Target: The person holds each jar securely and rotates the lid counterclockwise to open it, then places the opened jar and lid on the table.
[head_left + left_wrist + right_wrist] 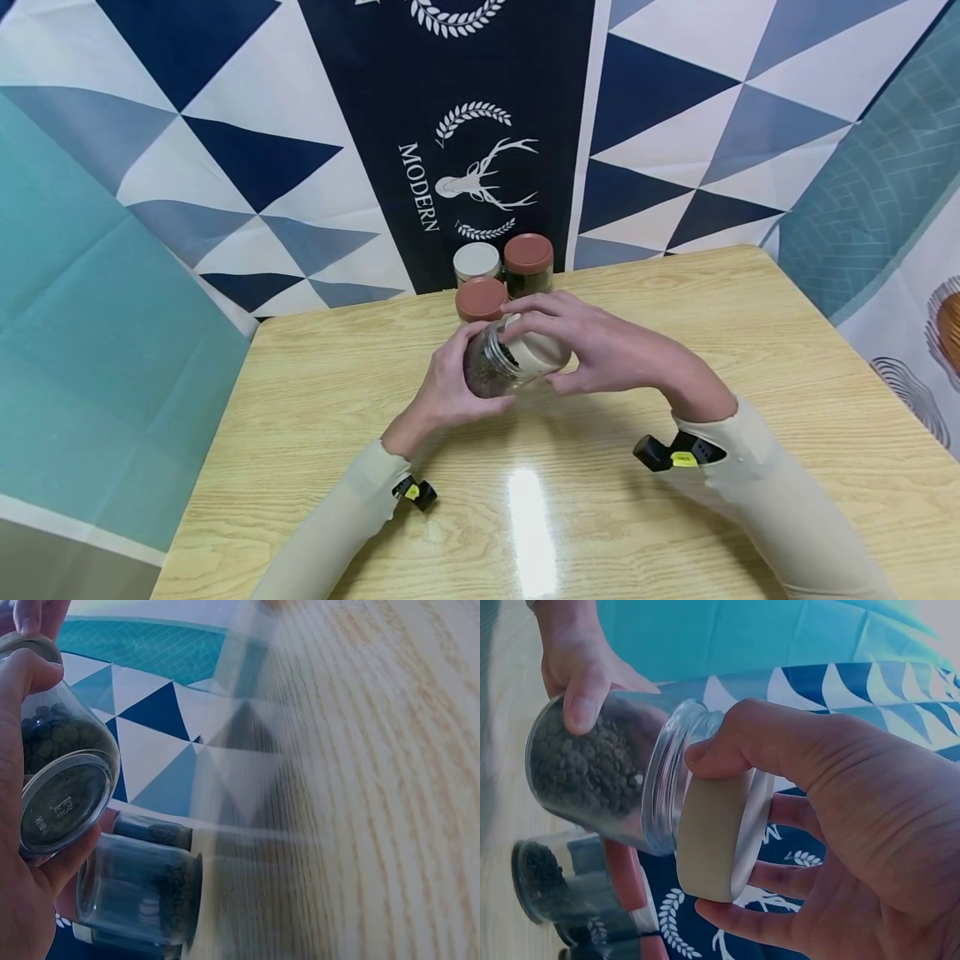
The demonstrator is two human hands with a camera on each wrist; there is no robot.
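Observation:
A clear glass jar (585, 761) partly filled with small dark pellet-like pieces is held tilted above the table, its mouth toward the right. My left hand (450, 379) grips it round the body, the thumb on the near side in the head view. In the left wrist view the jar's round base (66, 806) faces the camera. My right hand (607, 346) holds a cream lid (712, 840) by its rim, between thumb and fingers. The lid sits askew at the threaded mouth, and a gap shows along one side.
Behind the hands, near the table's back edge, stand a white-lidded jar (477, 262) and two red-lidded jars, one farther back (528, 254) and one nearer (482, 297). A patterned cloth (300, 167) hangs behind the wooden table (315, 392).

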